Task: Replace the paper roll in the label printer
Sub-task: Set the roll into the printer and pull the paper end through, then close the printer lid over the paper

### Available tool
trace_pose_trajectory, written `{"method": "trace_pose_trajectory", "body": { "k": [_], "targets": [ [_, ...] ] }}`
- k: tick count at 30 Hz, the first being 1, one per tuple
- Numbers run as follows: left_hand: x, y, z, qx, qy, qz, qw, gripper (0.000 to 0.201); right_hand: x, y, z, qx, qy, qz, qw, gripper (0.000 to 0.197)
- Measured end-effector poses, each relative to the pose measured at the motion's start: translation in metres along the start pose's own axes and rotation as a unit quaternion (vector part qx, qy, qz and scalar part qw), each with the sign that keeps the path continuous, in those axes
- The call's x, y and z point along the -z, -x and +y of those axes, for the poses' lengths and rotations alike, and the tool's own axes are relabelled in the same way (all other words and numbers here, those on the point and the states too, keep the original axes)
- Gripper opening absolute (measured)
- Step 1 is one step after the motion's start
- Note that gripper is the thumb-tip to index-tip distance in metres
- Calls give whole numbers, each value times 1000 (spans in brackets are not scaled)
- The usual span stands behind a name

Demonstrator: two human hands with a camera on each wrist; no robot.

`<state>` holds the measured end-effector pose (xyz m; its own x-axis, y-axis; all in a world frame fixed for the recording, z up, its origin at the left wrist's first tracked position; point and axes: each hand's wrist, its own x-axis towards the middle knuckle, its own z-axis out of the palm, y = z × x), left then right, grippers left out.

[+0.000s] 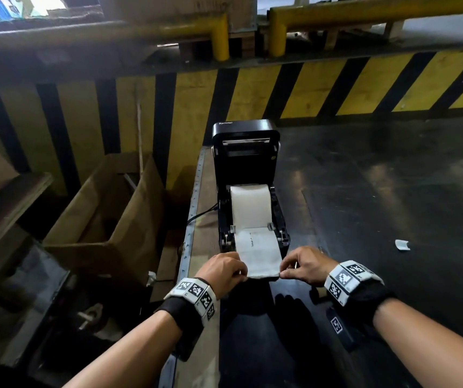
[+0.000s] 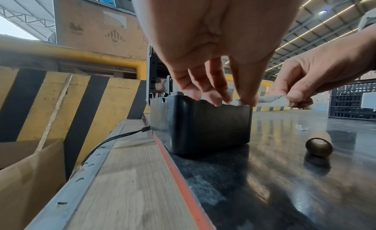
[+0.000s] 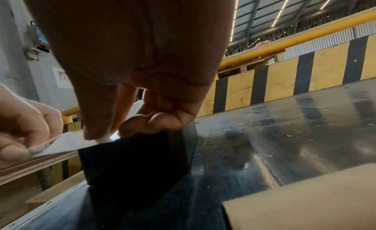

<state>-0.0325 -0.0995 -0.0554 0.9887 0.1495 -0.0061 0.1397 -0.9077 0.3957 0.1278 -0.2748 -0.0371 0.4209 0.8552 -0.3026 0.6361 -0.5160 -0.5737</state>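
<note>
The black label printer (image 1: 248, 175) stands on the dark table with its lid raised. A white paper roll (image 1: 250, 207) sits in its bay, and the paper's loose end (image 1: 258, 254) is drawn out over the front. My left hand (image 1: 224, 271) pinches the left near corner of that paper end, and my right hand (image 1: 303, 264) pinches the right near corner. In the left wrist view my left fingertips (image 2: 215, 98) sit at the printer's (image 2: 200, 124) front lip. In the right wrist view my right thumb and fingers (image 3: 101, 134) nip the paper (image 3: 67, 143).
An empty brown cardboard core (image 2: 319, 145) lies on the table right of the printer, close under my right wrist (image 3: 305, 199). A paper scrap (image 1: 401, 245) lies farther right. An open cardboard box (image 1: 107, 217) stands left of the table. A black-and-yellow striped barrier (image 1: 336, 88) runs behind. A cable (image 2: 114, 138) leaves the printer's left side.
</note>
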Motion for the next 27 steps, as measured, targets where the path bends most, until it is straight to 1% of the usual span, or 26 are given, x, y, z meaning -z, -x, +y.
{"method": "trace_pose_trajectory", "body": {
  "k": [3,5,6,7,9,11,12,14,16,19,21,24,27],
  "targets": [
    [3,-1,0,3,-4,-13,1000,19,6,-3,0,-3,-3,-39,999,19],
    [12,-6,-1,5,3,-22,1000,26,19,-7,-2,-1,-3,-69,998,25],
    [22,-12,-2,3,6,-19,1000,30,29,-10,-4,1,-4,-69,998,28],
    [34,-20,-4,0,7,-6,1000,32,41,-14,-5,2,-4,-55,998,31],
    [67,-43,-10,10,13,54,998,31,69,-25,-11,2,9,9,1000,31],
    [104,-70,-20,60,48,135,988,28,98,-40,-19,-3,10,99,995,25],
    [122,-84,-25,90,81,175,977,28,111,-48,-24,-6,-1,143,990,23],
    [157,-111,-34,140,153,244,947,32,138,-66,-34,-7,-31,212,977,21],
    [187,-138,-43,192,189,286,919,40,161,-85,-45,-8,-48,267,963,21],
    [214,-174,-55,248,200,290,903,53,187,-118,-55,-3,-76,333,940,26],
    [220,-196,-63,267,209,279,898,56,197,-138,-58,-6,-107,351,930,31],
    [213,-219,-74,282,213,257,900,58,203,-166,-55,-31,-149,340,928,43],
    [197,-230,-84,285,223,253,897,50,200,-183,-50,-50,-162,308,936,50]
  ]
}}
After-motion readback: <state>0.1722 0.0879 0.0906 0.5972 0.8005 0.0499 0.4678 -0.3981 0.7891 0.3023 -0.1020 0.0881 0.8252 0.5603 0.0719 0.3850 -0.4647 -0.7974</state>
